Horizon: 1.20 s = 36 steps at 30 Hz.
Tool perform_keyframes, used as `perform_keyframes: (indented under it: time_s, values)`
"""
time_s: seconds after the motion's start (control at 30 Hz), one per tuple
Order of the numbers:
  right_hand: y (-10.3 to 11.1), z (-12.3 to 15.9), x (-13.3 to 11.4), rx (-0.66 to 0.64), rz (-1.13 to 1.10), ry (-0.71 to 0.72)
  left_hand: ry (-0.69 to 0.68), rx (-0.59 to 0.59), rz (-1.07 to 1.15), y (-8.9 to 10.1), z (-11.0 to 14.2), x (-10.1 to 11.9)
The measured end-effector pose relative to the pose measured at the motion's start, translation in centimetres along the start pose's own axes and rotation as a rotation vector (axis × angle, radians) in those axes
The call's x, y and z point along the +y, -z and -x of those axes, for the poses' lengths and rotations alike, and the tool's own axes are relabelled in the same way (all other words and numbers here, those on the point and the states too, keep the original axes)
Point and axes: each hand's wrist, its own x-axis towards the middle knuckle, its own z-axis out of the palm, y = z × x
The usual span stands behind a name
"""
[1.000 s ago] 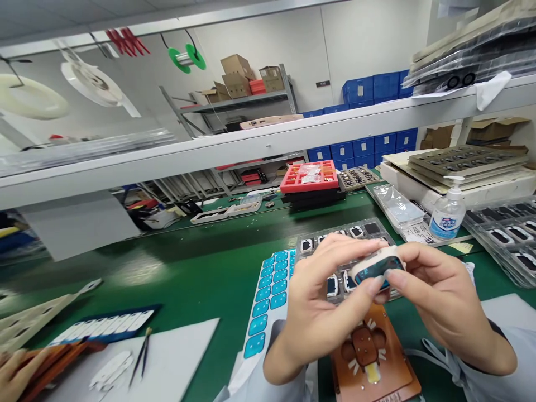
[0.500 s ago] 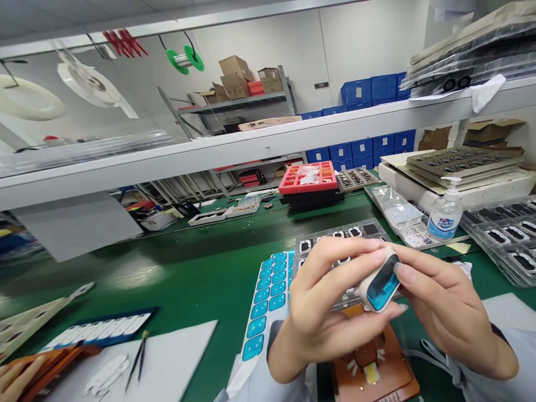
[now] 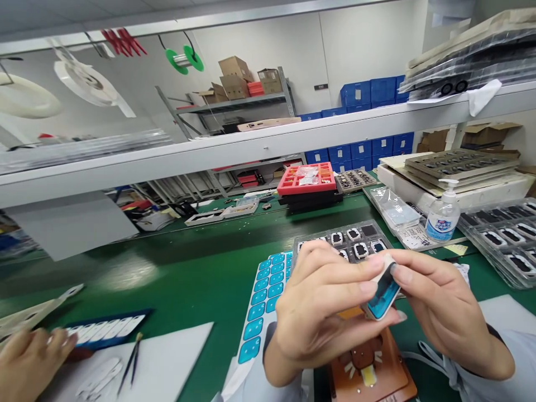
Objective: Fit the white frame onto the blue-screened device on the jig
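A small white-rimmed case with a glossy dark and blue face point(image 3: 384, 296) is held in front of me, its face tilted toward me. My left hand point(image 3: 320, 312) is closed on its left side, fingers on top and thumb along the lower edge. Pinching the upper right edge is my right hand point(image 3: 444, 307), its thumb pressed near the top of the face. Under the hands lies an orange-brown fixture point(image 3: 374, 365), partly covered. Just beyond my left hand is a sheet of blue stickers point(image 3: 253, 328), beside a clear tray of black-and-white parts point(image 3: 360, 249).
At lower left, a co-worker's hand point(image 3: 31, 357) is near a white board point(image 3: 180, 357) with tweezers point(image 3: 131, 363) on it. A pump bottle point(image 3: 443, 215) stands at right by stacked trays point(image 3: 521, 262). Red trays point(image 3: 307, 177) are at the back; a shelf beam point(image 3: 268, 139) crosses above.
My left fingers have shifted on the case, and the case has tilted and dropped slightly. The co-worker's hand has moved farther into view and up at lower left.
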Motion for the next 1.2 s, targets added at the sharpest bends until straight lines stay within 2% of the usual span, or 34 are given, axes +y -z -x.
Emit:
perform_keyframes:
  time_s: [0.17,0.47,0.8,1.2]
  values:
    - [-0.1,0.0,0.1,-0.040,0.005,0.007,0.025,0.071,-0.040,-0.3,0.4,0.2]
    - [0.1,-0.3,0.1,-0.054,0.046,0.037,-0.013,0.037,-0.071,0.0,0.3,0.3]
    - [0.7,-0.1,-0.1,-0.119,0.152,0.109,-0.005,-0.035,0.008,0.7,-0.3,0.3]
    - [0.6,-0.4,-1.0,-0.215,0.222,0.087,-0.004,-0.015,0.126,0.9,-0.7,-0.1]
